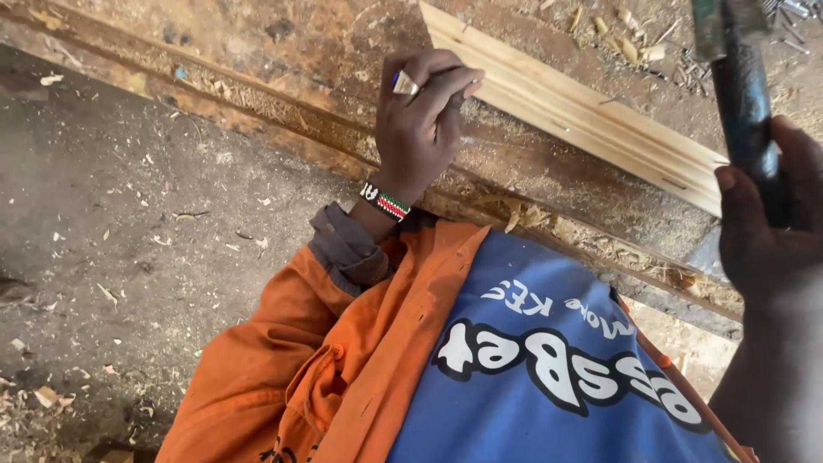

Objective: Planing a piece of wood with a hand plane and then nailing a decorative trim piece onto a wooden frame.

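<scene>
my left hand (422, 120) is set against the near edge of a pale wooden strip (583, 111), fingers (446, 86) pinched shut over a small object at the strip's face; the object is hidden under the fingertips and i cannot tell what it is. a ring with a pale stone (405, 83) sits on one finger, and a beaded wristband (385, 203) in red, green, white and black circles the wrist. my right hand (763, 231) is raised at the right edge of the view, fingers wrapped fully closed around the dark blue-grey handle of a hammer (744, 94), which stands nearly upright (its head is cut off by the top of the frame). the wooden strip lies diagonally across the worn, sawdust-covered counter (283, 51), running from upper centre to the right. loose nails (793, 13) lie at the far right corner of the counter. wood shavings (43, 399) are scattered on the floor (129, 214) below. my orange jacket sleeve (283, 360) and blue apron (531, 369) fill the lower part of the view.
</scene>
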